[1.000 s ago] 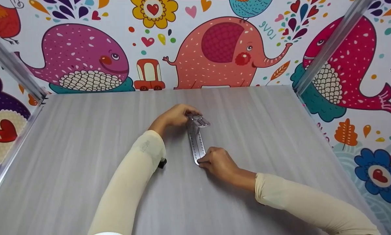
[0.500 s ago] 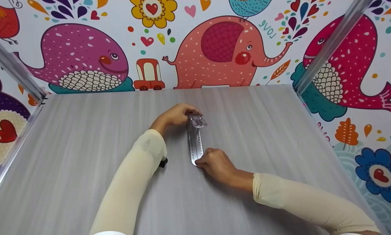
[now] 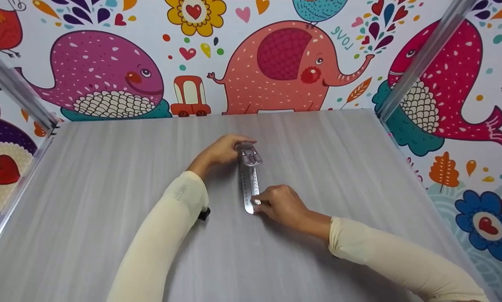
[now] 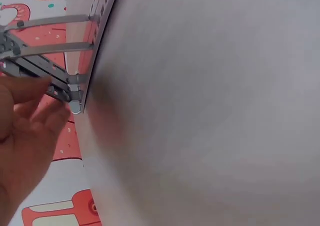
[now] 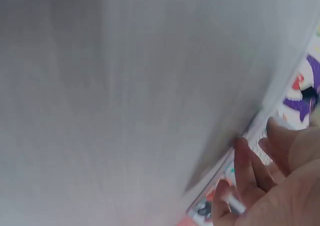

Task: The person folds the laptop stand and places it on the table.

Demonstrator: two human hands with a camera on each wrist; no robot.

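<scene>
A folding metal stand [image 3: 250, 180], its long base strip lined with slots, lies lengthwise on the table, and a shorter plate is raised over its far end. My left hand [image 3: 225, 150] holds this far, raised end. In the left wrist view, thin struts [image 4: 55, 48] join the base to the raised part, which sits between the thumb and fingers of my left hand [image 4: 27, 136]. At the near end, my right hand [image 3: 282, 205] pinches the base strip's right edge. The right wrist view shows my right hand [image 5: 265, 181] from below, with the stand mostly hidden.
The grey wood-grain table [image 3: 108, 201] spreads around the stand. Printed panels with cartoon animals [image 3: 284, 67] stand along the back and sides. Metal posts [image 3: 427, 63] rise at the back corners.
The raised plate has shifted slightly left, and the base strip with it. My right thumb and fingers have changed position a little at the near end. Both hands stay at the stand.
</scene>
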